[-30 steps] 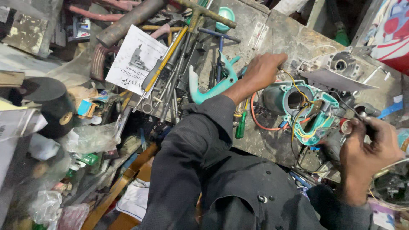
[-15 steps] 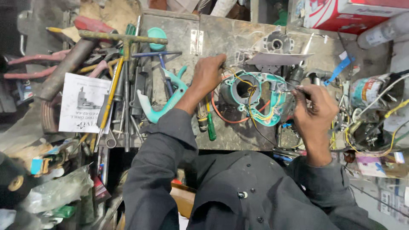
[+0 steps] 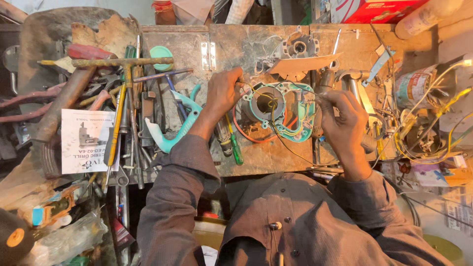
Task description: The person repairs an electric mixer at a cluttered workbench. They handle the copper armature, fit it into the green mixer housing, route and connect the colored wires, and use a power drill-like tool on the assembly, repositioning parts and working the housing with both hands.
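Note:
A teal motor housing (image 3: 290,112) with a dark round winding and yellow, green and orange wires lies on the worn bench top (image 3: 236,49). My left hand (image 3: 224,93) rests at its left edge, fingers pinched on a yellow wire (image 3: 250,87) by the winding. My right hand (image 3: 345,116) is at the housing's right edge, thumb and fingers closed on a thin wire (image 3: 315,97) leading from it. A green-handled screwdriver (image 3: 235,148) lies just under my left wrist.
To the left lie a teal plastic shell (image 3: 172,135), a heap of spanners and bars (image 3: 123,98) and a printed drill leaflet (image 3: 86,140). A grey motor end cap (image 3: 298,48) sits behind the housing. Tangled wires and a tin (image 3: 414,86) crowd the right.
The view has swung so the bench sits square ahead. Both hands stay at the teal housing; my right hand has moved in closer to its right edge.

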`<state>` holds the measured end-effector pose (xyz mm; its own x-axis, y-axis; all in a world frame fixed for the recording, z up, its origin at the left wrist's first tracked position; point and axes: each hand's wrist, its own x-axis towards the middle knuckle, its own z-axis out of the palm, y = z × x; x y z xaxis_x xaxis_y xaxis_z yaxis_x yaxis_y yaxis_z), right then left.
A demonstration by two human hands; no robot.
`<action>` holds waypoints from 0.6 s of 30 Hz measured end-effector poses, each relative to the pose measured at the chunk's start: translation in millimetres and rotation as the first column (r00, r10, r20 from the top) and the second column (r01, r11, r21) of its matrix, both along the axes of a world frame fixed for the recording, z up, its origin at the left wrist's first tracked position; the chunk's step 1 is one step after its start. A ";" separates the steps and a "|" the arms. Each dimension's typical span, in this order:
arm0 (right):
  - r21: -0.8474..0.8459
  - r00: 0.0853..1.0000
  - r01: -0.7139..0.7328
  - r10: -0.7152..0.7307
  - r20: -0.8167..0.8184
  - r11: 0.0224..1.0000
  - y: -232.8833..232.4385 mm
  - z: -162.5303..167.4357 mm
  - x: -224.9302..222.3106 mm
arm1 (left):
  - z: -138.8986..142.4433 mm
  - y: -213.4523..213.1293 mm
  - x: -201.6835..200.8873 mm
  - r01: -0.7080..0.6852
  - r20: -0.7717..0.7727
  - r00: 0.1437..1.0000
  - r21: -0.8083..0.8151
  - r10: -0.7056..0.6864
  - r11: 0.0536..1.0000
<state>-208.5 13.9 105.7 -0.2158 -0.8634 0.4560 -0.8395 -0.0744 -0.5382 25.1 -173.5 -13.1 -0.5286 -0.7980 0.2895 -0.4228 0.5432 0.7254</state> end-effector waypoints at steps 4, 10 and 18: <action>0.012 1.000 0.003 -0.003 -0.003 1.000 -1.5 -0.6 -1.2 | 0.1 1.2 0.0 0.012 -0.023 1.000 -0.024 -0.012 1.000; 0.013 1.000 0.002 -0.002 0.009 1.000 -1.1 -1.8 -1.9 | 1.5 1.1 1.4 0.029 -0.031 0.999 -0.055 -0.031 0.998; 0.020 1.000 -0.001 0.001 -0.013 1.000 -2.5 1.0 -1.9 | 8.3 2.0 1.3 0.022 -0.021 1.000 0.021 -0.022 1.000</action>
<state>-210.4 11.3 106.7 -0.2095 -0.8725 0.4414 -0.8463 -0.0643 -0.5288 26.4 -171.5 -4.8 -0.5400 -0.7925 0.2833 -0.3959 0.5362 0.7455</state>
